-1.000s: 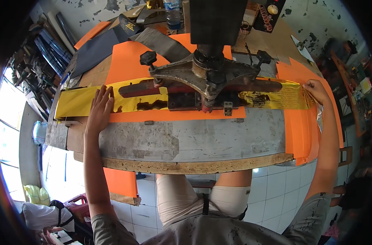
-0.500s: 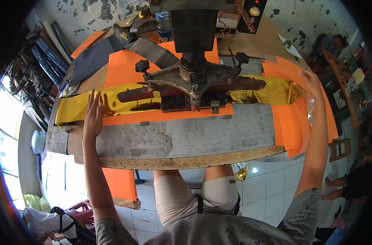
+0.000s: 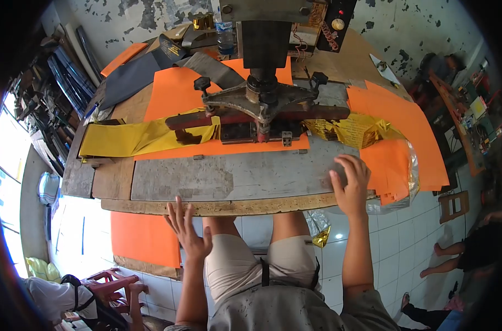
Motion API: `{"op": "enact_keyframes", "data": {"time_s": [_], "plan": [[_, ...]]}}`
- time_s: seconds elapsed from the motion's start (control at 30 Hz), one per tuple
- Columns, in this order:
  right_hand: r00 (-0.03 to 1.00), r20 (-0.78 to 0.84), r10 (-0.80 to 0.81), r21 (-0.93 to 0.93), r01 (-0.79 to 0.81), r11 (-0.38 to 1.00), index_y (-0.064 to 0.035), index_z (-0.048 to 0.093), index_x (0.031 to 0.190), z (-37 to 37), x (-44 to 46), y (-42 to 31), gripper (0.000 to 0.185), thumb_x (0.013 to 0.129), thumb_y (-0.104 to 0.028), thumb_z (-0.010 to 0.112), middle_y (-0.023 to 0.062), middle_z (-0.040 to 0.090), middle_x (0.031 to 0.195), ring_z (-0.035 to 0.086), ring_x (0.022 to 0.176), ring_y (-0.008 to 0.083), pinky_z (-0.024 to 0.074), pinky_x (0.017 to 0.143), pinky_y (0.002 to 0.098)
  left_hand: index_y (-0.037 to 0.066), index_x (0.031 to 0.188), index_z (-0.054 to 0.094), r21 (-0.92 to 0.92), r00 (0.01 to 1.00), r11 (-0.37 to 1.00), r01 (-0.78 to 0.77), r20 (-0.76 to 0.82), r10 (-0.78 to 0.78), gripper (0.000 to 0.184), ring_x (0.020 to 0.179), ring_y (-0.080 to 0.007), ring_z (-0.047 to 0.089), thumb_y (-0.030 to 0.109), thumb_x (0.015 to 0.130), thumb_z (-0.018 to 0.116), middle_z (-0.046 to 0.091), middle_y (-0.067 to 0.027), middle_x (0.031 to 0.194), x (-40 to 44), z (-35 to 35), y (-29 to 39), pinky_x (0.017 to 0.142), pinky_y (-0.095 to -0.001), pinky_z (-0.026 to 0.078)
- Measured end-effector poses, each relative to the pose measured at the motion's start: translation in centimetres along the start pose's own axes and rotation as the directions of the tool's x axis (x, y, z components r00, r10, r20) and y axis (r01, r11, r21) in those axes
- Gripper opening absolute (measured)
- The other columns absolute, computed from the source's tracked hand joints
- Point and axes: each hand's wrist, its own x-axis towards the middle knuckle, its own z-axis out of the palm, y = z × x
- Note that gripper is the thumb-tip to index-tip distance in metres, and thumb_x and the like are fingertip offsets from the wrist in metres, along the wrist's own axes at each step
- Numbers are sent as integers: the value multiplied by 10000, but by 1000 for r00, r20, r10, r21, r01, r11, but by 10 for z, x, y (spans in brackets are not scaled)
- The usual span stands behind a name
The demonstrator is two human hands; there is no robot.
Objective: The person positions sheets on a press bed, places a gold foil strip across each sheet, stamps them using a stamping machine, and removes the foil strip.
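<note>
My left hand (image 3: 188,230) is open at the front edge of the table, fingers spread and nothing in them. Above the right front of the grey metal plate (image 3: 262,179) is my right hand (image 3: 351,185), also open, its fingers a little bent. A heavy press head (image 3: 262,102) with a dark red bar stands over the middle of the plate. Gold foil (image 3: 118,138) runs from the left under this bar and comes out crumpled on the right. An orange sheet (image 3: 174,94) lies beneath the press. Whether the bar touches the foil I cannot tell.
More orange sheets (image 3: 386,165) are stacked at the right, others (image 3: 143,237) lie below the table's left front. A water bottle (image 3: 224,37) and dark grey material (image 3: 132,77) stand at the back. A person in white (image 3: 55,295) is at lower left, others at right.
Both hands have left the ends of the gold foil and come inward toward my body. The foil on the left now lies looser. My view has shifted slightly.
</note>
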Motion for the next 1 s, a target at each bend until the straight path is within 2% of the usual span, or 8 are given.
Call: {"op": "enact_keyframes", "data": {"time_s": [0.07,0.2,0.3,0.4,0.7,0.77,1.0], "plan": [[997,57,-48,3,48,999,-80,663,1216,5,-1,3,312,947,-232,706,72,627,1290,541,1260,301,385,1064,469,68,1565,365,-56,998,998,2,-56,-5,707,1548,-529,116,468,1001,512,240,-272,1666,-14,20,2,1218,-687,83],[990,120,-74,-9,76,997,-76,653,1269,7,5,-1,358,970,-270,687,113,526,1469,463,1383,333,359,1131,488,58,1618,241,-52,997,999,-1,-74,-3,798,1547,-562,4,513,1013,493,90,-302,1692,-20,36,-2,1207,-702,47],[980,167,-106,-72,119,990,-68,633,1330,19,8,-2,415,991,-304,662,141,424,1574,387,1459,349,326,1183,503,56,1620,232,-58,998,998,-15,-67,12,812,1548,-559,-8,493,1004,531,88,-301,1692,-22,37,-5,1208,-702,49],[975,193,-106,-45,117,992,-64,606,1387,32,17,1,469,1007,-337,636,155,386,1604,357,1480,362,305,1208,514,53,1620,233,-56,999,998,10,-34,-12,822,1548,-558,-7,476,995,558,83,-296,1694,-23,33,-3,1213,-694,55],[971,220,-87,-140,120,983,5,541,1444,56,32,9,524,1059,-350,524,141,403,1608,374,1469,341,301,1216,483,25,1586,291,-67,999,998,15,-36,-17,796,1550,-551,11,385,956,617,113,-293,1689,-21,26,3,1225,-680,54],[973,217,-82,-136,113,984,20,534,1444,61,32,11,526,1061,-341,521,140,411,1603,385,1462,330,304,1213,480,26,1567,340,-80,999,997,23,-37,-26,772,1554,-538,18,362,934,628,128,-291,1684,-22,26,4,1232,-676,39],[973,202,-109,-144,140,980,29,557,1417,45,34,2,489,1061,-306,524,121,461,1572,418,1440,315,328,1188,479,28,1557,365,-108,999,994,25,-25,-28,741,1554,-529,64,340,945,642,170,-283,1678,-20,15,10,1240,-657,62]]}}
